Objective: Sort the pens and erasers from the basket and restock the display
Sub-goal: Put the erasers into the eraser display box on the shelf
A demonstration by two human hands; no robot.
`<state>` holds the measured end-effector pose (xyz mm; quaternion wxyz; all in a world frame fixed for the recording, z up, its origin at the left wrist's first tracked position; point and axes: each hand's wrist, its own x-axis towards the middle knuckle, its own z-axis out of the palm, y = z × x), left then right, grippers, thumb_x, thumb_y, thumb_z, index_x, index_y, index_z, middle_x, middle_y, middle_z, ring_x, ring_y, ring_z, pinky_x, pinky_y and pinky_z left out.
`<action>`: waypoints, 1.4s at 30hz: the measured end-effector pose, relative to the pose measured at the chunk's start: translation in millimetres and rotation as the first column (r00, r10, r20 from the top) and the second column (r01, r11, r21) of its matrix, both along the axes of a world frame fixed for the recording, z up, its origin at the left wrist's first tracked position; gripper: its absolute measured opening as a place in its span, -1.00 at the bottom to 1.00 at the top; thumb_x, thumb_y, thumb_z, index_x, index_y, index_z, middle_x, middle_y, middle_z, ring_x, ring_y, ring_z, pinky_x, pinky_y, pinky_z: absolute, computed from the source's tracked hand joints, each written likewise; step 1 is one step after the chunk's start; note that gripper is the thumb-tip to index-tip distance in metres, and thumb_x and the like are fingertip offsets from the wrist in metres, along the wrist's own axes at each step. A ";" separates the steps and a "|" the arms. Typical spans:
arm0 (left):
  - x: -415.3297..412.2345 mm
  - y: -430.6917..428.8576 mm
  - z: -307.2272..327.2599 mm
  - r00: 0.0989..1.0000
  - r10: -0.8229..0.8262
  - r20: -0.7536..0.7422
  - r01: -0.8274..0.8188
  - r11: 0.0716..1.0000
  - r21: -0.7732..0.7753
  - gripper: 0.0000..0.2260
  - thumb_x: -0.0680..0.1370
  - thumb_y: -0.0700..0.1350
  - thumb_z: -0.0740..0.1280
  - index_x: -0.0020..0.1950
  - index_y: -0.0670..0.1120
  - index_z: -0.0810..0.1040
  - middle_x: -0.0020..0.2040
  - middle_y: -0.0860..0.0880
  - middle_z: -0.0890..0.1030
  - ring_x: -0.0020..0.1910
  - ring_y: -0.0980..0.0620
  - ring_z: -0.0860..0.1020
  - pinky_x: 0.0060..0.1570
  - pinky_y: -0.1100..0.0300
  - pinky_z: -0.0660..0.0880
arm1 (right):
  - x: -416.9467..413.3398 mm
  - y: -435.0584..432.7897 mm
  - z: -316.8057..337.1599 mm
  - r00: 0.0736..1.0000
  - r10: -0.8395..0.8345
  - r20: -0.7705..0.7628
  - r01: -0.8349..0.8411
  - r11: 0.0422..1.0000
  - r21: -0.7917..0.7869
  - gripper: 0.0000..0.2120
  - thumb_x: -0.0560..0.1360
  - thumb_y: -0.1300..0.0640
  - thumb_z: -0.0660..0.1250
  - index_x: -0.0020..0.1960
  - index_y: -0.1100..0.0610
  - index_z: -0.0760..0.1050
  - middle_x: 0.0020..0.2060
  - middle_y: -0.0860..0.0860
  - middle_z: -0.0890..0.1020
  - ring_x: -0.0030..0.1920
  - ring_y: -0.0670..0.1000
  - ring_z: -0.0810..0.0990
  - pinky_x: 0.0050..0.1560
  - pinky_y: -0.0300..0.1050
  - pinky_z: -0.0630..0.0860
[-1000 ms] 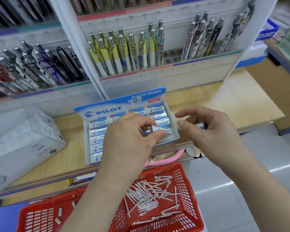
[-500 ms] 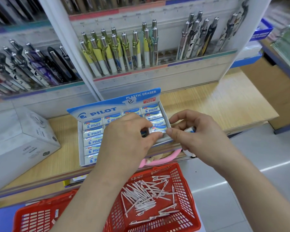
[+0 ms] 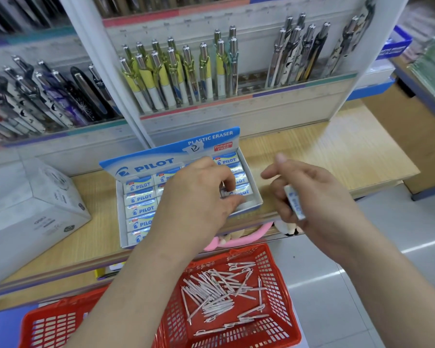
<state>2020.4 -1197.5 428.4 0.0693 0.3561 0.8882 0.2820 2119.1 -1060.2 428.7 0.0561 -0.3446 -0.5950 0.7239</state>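
Note:
A blue-and-white Pilot eraser display box stands open on the wooden shelf, filled with rows of wrapped erasers. My left hand reaches into the box's right half, fingers pinching an eraser in the front right corner. My right hand hovers just right of the box, holding a spare eraser in the palm, with forefinger and thumb spread. Below, a red basket holds several white pens.
Pen racks rise behind the box: yellow-white pens in the centre, silver patterned pens to the right, dark patterned pens at left. A white carton sits on the shelf's left. A pink item hangs under the shelf edge.
My right hand has pulled away from the box to the right, still holding a spare eraser. My left hand stays in the box, pressing an eraser down at the front right.

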 end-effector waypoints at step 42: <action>18.5 -37.1 18.9 0.884 0.152 0.441 -0.269 0.939 0.214 -0.93 0.36 0.00 0.49 -0.19 0.13 0.66 -0.34 0.23 0.62 -0.40 0.23 0.53 -0.31 0.43 0.43 | 17.5 -13.7 11.5 0.996 0.011 0.083 -0.028 0.978 0.208 -0.87 0.51 0.19 0.31 -0.07 0.02 0.62 -0.35 0.03 0.55 -0.42 -0.12 0.46 -0.41 -0.26 0.39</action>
